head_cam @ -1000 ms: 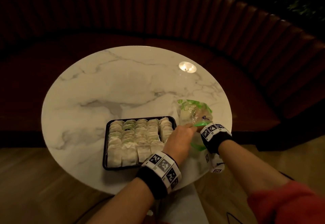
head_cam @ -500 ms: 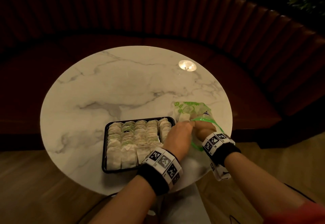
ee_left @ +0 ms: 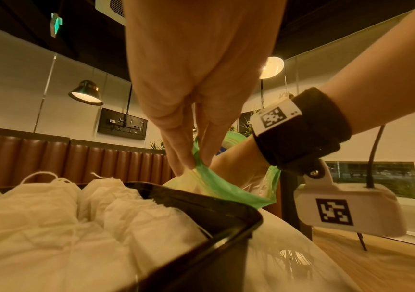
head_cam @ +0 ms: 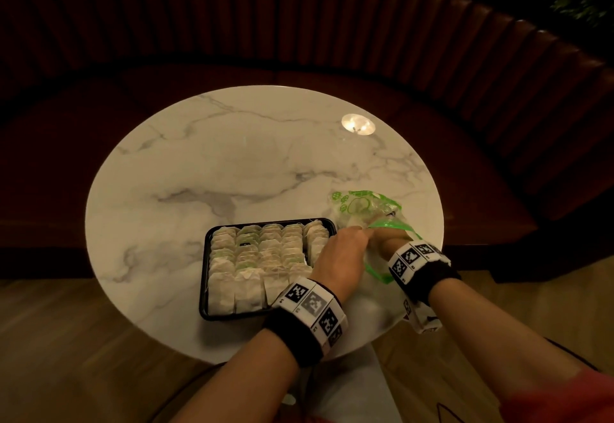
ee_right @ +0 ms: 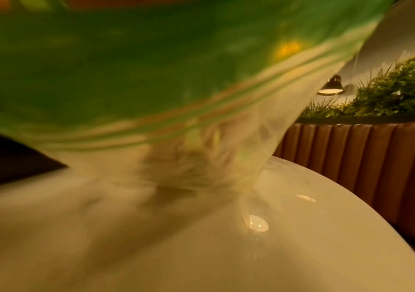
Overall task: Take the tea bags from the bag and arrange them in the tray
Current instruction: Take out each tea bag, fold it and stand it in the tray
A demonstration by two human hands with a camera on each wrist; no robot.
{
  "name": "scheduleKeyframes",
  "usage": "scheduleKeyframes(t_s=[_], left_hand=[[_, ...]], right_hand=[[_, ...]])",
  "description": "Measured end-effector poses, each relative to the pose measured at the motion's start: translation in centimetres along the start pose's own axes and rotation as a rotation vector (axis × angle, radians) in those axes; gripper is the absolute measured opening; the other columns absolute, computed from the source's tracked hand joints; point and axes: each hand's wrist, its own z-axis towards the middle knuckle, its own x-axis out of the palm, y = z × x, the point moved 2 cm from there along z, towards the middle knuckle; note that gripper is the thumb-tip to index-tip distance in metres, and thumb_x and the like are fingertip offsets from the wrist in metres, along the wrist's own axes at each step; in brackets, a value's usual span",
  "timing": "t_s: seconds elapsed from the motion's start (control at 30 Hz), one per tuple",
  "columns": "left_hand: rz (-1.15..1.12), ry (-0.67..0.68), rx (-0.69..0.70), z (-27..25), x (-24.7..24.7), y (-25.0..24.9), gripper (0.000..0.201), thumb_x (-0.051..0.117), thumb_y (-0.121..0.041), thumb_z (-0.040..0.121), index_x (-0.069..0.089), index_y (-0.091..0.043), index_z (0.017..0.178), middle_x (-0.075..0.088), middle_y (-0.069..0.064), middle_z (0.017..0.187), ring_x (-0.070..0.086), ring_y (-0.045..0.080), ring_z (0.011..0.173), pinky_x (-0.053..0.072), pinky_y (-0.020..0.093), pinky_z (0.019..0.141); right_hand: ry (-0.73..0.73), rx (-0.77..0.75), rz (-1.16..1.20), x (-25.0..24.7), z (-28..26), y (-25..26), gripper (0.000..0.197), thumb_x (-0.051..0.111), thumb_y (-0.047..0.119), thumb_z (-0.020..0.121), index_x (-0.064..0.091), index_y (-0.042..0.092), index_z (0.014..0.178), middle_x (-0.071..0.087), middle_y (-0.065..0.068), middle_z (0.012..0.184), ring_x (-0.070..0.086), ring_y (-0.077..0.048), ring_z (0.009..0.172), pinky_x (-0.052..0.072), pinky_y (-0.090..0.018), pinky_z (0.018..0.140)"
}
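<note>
Head view showed the black tray (head_cam: 203, 276), packed with rows of tea bags (head_cam: 262, 256), on the marble worktop (head_cam: 232, 163). Just right of it, my left hand (head_cam: 339, 256) pinched the green rim of the bag (head_cam: 362, 206). My right hand (head_cam: 390, 245) reached inside the bag; I could not tell its grip.
</note>
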Motion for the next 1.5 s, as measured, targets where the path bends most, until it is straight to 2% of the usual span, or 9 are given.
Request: scheduleKeyframes(t_s=[0.07, 0.17, 0.3, 0.4, 0.5, 0.67, 1.07, 1.3, 1.5], left_hand=[[0.001, 0.0, -0.007, 0.0, -0.1, 0.0, 0.05, 0.043, 0.008, 0.09, 0.057, -0.014, 0.133, 0.061, 0.013, 0.124, 0.057, 0.033, 0.114, 0.045, 0.042, 0.097], [-0.015, -0.012, -0.022, -0.1, -0.1, -0.2, 0.045, 0.044, 0.005, 0.093, 0.057, -0.012, 0.132, 0.06, 0.012, 0.127, 0.057, 0.033, 0.116, 0.045, 0.042, 0.099], [-0.027, -0.031, -0.025, -0.3, -0.6, -0.4, 0.045, 0.044, 0.004, 0.093, 0.057, -0.014, 0.133, 0.061, 0.013, 0.126, 0.056, 0.032, 0.116, 0.044, 0.038, 0.096], [-0.063, -0.04, -0.04, -0.5, -0.8, -0.3, 0.048, 0.045, 0.006, 0.092, 0.059, -0.015, 0.132, 0.062, 0.014, 0.126, 0.056, 0.033, 0.117, 0.045, 0.039, 0.096], [-0.108, -0.062, -0.043, -0.7, -0.9, -0.3, 0.043, 0.046, 0.007, 0.091, 0.062, -0.009, 0.127, 0.063, 0.017, 0.124, 0.057, 0.034, 0.116, 0.045, 0.04, 0.096], [-0.102, -0.039, -0.077, -0.5, -0.4, -0.2, 0.044, 0.048, 0.005, 0.092, 0.062, -0.014, 0.128, 0.062, 0.014, 0.125, 0.056, 0.031, 0.117, 0.042, 0.032, 0.096], [-0.141, -0.068, -0.085, -0.7, -1.3, -0.3, 0.045, 0.048, 0.006, 0.091, 0.062, -0.012, 0.13, 0.066, 0.014, 0.123, 0.058, 0.027, 0.117, 0.04, 0.027, 0.095], [-0.141, -0.071, -0.117, -0.6, -1.4, -0.4, 0.047, 0.05, 0.007, 0.089, 0.062, -0.014, 0.13, 0.065, 0.015, 0.124, 0.057, 0.029, 0.118, 0.04, 0.03, 0.096], [-0.127, -0.028, -0.123, -0.5, -0.9, -0.4, 0.041, 0.051, 0.005, 0.088, 0.067, -0.013, 0.121, 0.068, 0.015, 0.115, 0.06, 0.031, 0.108, 0.045, 0.036, 0.091]], right_hand=[[-0.109, -0.028, 0.047, 2.5, 2.5, -0.7, 0.007, 0.047, -0.002, 0.086, 0.053, 0.0, 0.083, 0.056, 0.006, 0.094, 0.052, -0.001, 0.114, 0.035, -0.021, 0.108], [-0.15, -0.086, 0.288, 1.2, 1.5, -2.7, 0.027, 0.039, 0.009, 0.103, 0.056, 0.003, 0.123, 0.059, -0.009, 0.113, 0.055, -0.021, 0.114, 0.041, -0.035, 0.099], [-0.261, -0.155, 0.451, 0.4, -0.5, -3.1, 0.031, 0.04, 0.016, 0.102, 0.057, 0.006, 0.126, 0.059, -0.016, 0.127, 0.056, -0.03, 0.117, 0.042, -0.031, 0.093], [-0.184, -0.161, 0.485, 0.3, -0.5, -3.2, 0.03, 0.045, 0.021, 0.099, 0.057, 0.009, 0.125, 0.059, -0.014, 0.129, 0.054, -0.028, 0.12, 0.04, -0.032, 0.102], [-0.107, -0.22, 0.397, 0.0, -1.1, -3.7, 0.047, 0.058, 0.024, 0.094, 0.044, 0.015, 0.138, 0.051, -0.01, 0.138, 0.046, -0.027, 0.129, 0.035, -0.035, 0.109], [-0.067, -0.203, 0.214, -0.5, -1.7, -2.6, 0.048, 0.05, 0.017, 0.098, 0.037, 0.004, 0.142, 0.041, -0.017, 0.147, 0.038, -0.03, 0.136, 0.03, -0.036, 0.11], [-0.238, -0.244, 0.435, 1.0, -1.1, -2.7, 0.032, 0.046, 0.014, 0.099, 0.054, 0.006, 0.129, 0.06, -0.015, 0.127, 0.057, -0.031, 0.116, 0.044, -0.034, 0.091], [-0.195, -0.207, 0.469, 0.8, -1.6, -2.8, 0.038, 0.042, 0.024, 0.102, 0.049, 0.006, 0.135, 0.055, -0.014, 0.134, 0.051, -0.027, 0.126, 0.035, -0.034, 0.109], [-0.173, -0.232, 0.399, -0.1, -1.8, -1.4, 0.034, 0.052, 0.011, 0.096, 0.054, 0.003, 0.129, 0.056, -0.015, 0.132, 0.053, -0.028, 0.124, 0.041, -0.033, 0.098]])
